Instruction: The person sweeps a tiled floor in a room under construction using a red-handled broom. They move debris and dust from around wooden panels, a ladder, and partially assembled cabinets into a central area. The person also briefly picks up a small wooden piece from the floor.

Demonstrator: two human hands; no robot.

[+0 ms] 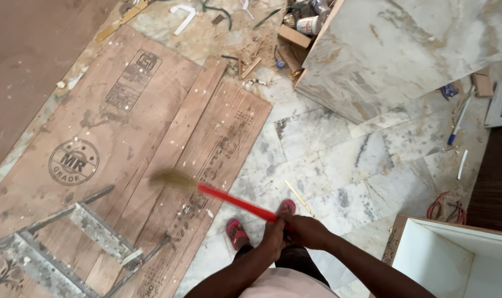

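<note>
At the far left a dark board (25, 66) lies along the edge of the floor. Next to it, wide plywood sheets (118, 138) lie flat on the floor, one partly over the other, and dust and small chips lie on them. At the near left a metal ladder (58, 243), spotted with old paint, lies over the sheets. In the middle the broom (223, 197) reaches from the hands out to the left: its straw head (174, 179) is blurred and is low over the plywood, and its red handle slopes up to the hands. The left hand (273, 238) and the right hand (306, 230) are both closed tight around the near end of the handle, one just beside the other, probably to give a long reach. Below them two feet in red sandals (237, 232) stand on the marble floor (339, 165). Far right of centre a marble slab (405, 49) is tilted, with a box of scraps (298, 33) beside it. At the near right stands a white cabinet (455, 259), and red wire (441, 207) lies just beyond it.
</note>
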